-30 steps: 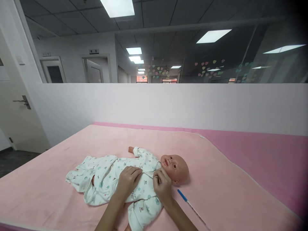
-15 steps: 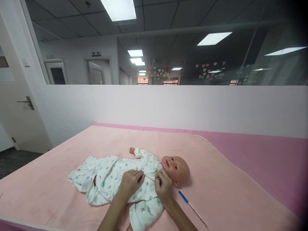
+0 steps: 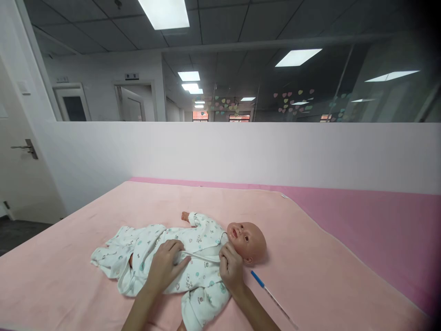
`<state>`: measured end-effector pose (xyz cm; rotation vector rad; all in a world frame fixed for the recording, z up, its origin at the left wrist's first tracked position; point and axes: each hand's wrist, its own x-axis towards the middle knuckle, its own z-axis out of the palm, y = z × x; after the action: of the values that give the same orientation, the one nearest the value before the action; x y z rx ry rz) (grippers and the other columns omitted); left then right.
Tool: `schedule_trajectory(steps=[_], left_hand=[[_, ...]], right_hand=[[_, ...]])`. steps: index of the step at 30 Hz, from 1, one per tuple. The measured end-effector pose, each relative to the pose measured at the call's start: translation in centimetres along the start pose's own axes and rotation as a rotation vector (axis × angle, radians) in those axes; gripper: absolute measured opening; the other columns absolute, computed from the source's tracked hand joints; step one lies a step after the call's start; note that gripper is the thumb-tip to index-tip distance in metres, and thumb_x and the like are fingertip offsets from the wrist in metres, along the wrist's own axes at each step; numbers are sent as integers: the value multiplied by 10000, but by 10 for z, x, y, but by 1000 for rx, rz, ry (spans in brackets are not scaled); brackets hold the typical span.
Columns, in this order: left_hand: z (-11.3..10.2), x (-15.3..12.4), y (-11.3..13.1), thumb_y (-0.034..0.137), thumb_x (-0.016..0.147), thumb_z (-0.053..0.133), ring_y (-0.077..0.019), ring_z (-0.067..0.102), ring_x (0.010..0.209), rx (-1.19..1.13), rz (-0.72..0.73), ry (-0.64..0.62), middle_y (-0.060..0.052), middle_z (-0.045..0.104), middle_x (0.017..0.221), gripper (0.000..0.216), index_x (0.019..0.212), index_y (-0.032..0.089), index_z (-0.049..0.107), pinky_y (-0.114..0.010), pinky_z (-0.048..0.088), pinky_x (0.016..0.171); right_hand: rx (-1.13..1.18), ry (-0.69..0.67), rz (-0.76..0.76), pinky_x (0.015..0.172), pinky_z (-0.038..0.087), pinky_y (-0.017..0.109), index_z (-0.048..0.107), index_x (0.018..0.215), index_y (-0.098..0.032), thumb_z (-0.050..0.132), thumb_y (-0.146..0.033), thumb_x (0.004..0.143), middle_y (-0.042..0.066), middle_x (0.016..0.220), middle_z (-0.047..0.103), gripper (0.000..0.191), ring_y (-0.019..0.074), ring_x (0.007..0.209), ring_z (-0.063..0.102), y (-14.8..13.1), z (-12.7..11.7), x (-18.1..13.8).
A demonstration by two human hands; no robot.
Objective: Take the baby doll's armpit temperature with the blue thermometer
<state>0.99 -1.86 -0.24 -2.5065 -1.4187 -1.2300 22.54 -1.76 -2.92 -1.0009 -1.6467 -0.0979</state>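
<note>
Head view shows me left hand [image 3: 166, 266] splayed, right hand [image 3: 232, 267] pinching the shirt [image 3: 206, 274]; hard tugging could roll the doll [image 3: 253, 241].

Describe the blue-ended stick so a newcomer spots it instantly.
On the pale pink blanket lies a doll. Just below its head in view, beside the right hand, a thin stick slants toward the bottom edge. Unlike the doll and its patterned white clothes, it is straight, with a solid blue end.
</note>
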Motion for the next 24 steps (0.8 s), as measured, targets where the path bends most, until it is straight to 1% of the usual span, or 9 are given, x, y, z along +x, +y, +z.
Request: schedule_trajectory(steps=[3,5,8,13,18,24], left_hand=[[-5,-12,-12,365,807,498,-198,563,915,-96,-93,6,-44,596,970,169,826,216,576,-311,478,747],[-5,-16,-14,343,832,466,-194,561,938,-134,-104,15,-46,594,997,176,818,215,587,-310,474,774],[-2,-18,-11,290,853,438,-187,557,947,-98,-75,60,-47,595,1014,171,848,217,593,-310,462,792],[5,-15,-3,243,854,432,-192,565,895,52,32,148,-62,615,972,171,905,212,593,-333,447,773],[5,-11,5,203,843,436,-184,565,833,90,76,147,-53,627,894,161,903,208,585,-338,426,764],[6,-9,13,138,801,429,-174,537,767,97,97,141,-42,587,791,113,800,188,530,-341,406,761]], right_hand=[[14,-6,7,478,255,233,316,566,-199,320,-53,706,-18,588,355,202,97,519,350,1,0,0],[21,-5,8,480,255,233,312,565,-199,320,-52,712,-19,587,351,208,97,521,351,1,0,0],[15,-1,14,477,254,232,315,562,-198,316,-51,721,-20,586,350,218,95,516,342,0,0,1],[11,7,7,462,252,228,339,556,-198,319,-51,718,-22,580,354,219,92,500,330,1,-1,2],[1,10,12,468,259,231,334,560,-199,316,-52,717,-21,585,358,216,94,506,343,2,0,2],[-7,-9,21,477,262,230,321,564,-199,320,-47,718,-21,591,354,216,97,508,340,2,0,1]])
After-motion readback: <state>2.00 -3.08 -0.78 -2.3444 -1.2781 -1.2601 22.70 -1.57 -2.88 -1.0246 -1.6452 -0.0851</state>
